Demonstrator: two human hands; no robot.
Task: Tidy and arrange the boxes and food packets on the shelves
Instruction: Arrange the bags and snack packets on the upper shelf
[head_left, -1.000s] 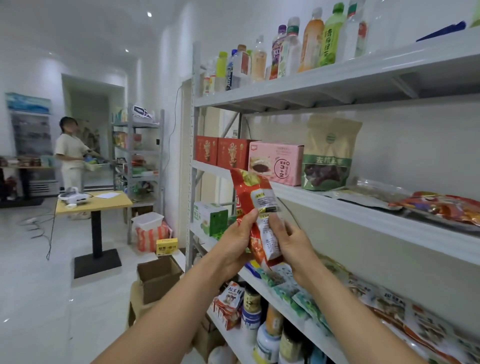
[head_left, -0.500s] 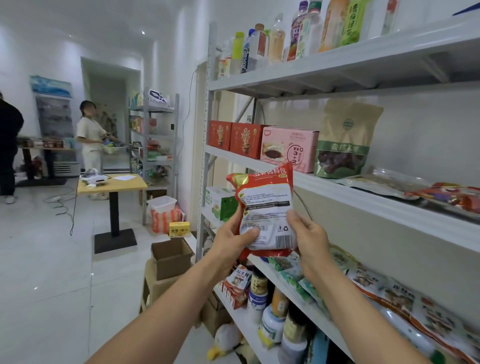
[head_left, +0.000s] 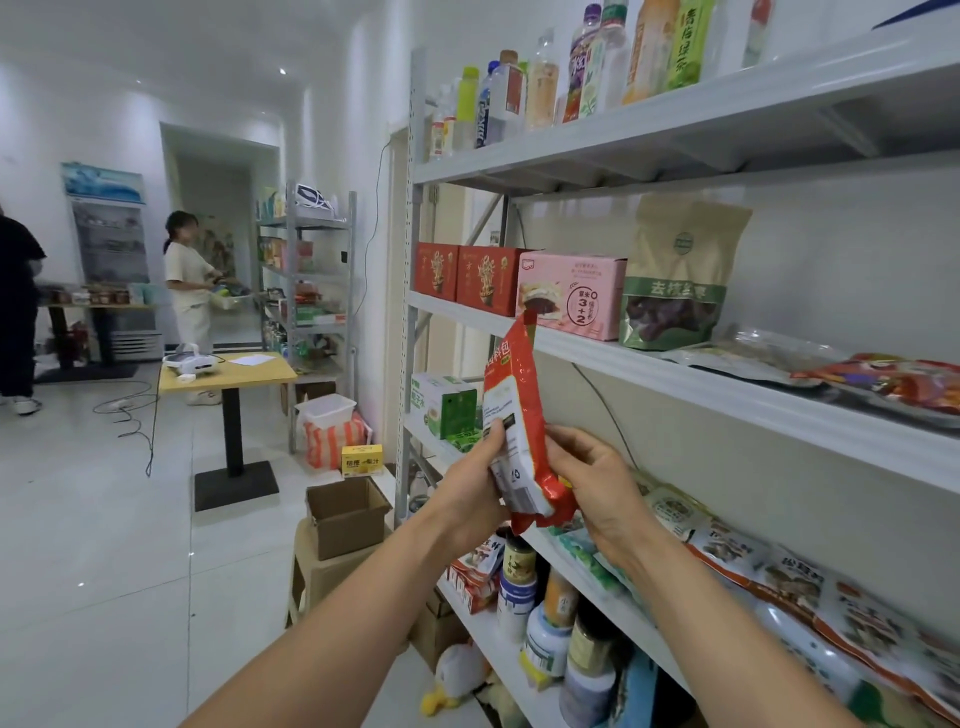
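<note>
A red and white food packet (head_left: 514, 415) stands upright and nearly edge-on in front of the grey shelf unit (head_left: 727, 384). My left hand (head_left: 470, 488) grips its lower left side and my right hand (head_left: 597, 483) holds its lower right corner. Behind it on the middle shelf sit two red boxes (head_left: 467, 273), a pink box (head_left: 574, 293) and a green-and-tan pouch (head_left: 678, 273). Flat packets (head_left: 883, 379) lie further right on that shelf. More food packets (head_left: 769, 577) lie in a row on the shelf below my hands.
Bottles (head_left: 587, 73) line the top shelf; jars (head_left: 550, 623) fill the lowest one. An open cardboard box (head_left: 345, 512) sits on the floor left of the shelf. A yellow table (head_left: 228, 374), a second shelf unit (head_left: 311, 291) and two people (head_left: 189, 280) are further back left.
The packet has turned from showing its white back label to nearly edge-on, and both hands now hold it lower down. The view has shifted slightly to the left.
</note>
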